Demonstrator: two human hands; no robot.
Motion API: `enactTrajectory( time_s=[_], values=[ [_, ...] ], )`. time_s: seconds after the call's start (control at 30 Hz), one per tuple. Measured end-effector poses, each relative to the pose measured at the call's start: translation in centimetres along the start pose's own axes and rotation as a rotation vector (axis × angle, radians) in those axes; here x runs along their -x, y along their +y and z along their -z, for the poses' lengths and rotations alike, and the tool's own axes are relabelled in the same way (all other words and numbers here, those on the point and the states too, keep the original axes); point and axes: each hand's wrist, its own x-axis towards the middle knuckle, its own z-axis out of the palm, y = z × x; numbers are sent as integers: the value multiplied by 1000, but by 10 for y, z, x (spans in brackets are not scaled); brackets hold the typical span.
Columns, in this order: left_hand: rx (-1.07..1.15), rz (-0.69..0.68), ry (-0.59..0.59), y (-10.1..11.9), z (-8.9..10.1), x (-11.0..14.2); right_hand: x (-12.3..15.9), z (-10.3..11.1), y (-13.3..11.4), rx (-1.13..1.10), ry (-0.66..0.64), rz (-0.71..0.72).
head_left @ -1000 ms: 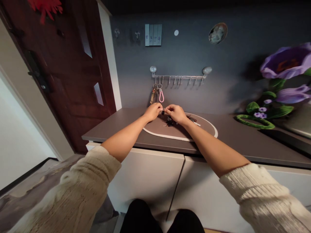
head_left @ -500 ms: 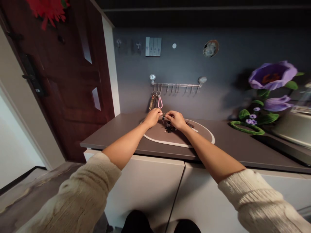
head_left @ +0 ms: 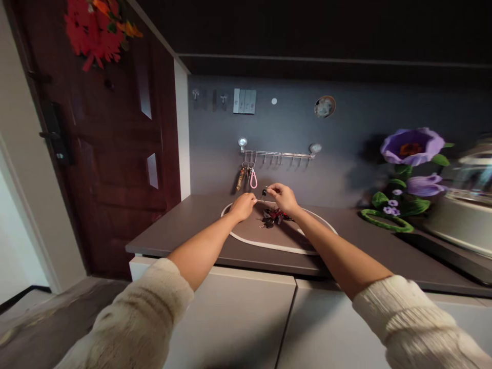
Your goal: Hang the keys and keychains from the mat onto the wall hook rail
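My right hand [head_left: 283,197] is closed in a pinch on a small bunch of keys [head_left: 264,193] with dark heads, held above the mat. My left hand [head_left: 243,206] is lower and to the left, its fingertips pinched together just beside the hanging keys. Whether those fingertips grip a part of the bunch is too small to tell. Below both hands, a pile of dark and red keys [head_left: 273,217] lies on the brown oval mat [head_left: 274,249] with a pale rim.
A clear hook rail [head_left: 279,154] on the grey wall carries a brown key fob [head_left: 240,179] and a pink strap [head_left: 253,179] at its left end. Purple fabric flowers [head_left: 413,148] and a pale round appliance [head_left: 465,220] stand right. A dark red door [head_left: 123,205] is left.
The keys and my right hand have risen relative to my left hand, and the hands have moved apart in height. The pile on the mat shows more. The head view has tilted up.
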Motion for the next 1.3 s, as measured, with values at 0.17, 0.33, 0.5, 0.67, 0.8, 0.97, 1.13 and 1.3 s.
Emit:
enactTrajectory(
  time_s=[0.17, 0.33, 0.5, 0.67, 0.8, 0.97, 1.13, 1.3],
  values=[
    [-43, 6, -36, 3, 0, 1, -25, 2, -1, -21, 48, 0],
    [-89, 58, -72, 5, -1, 1, -53, -1, -8, -18, 61, -24],
    [-125, 80, -86, 5, -4, 1, -79, -9, -17, -21, 74, -34],
    [-148, 96, -83, 6, -5, 1, -100, -19, -24, 52, 99, -81],
    [-157, 121, -84, 7, -5, 0, -112, -26, -25, 103, 95, -111],
    [-158, 130, -86, 7, -4, -1, -123, -33, -22, 71, 121, -179],
    [-165, 139, -93, 9, -3, 0, -121, -36, -27, -63, 112, -293],
    [-165, 130, -99, 10, -1, 0, -112, -35, -36, -244, 137, -407]
  ],
)
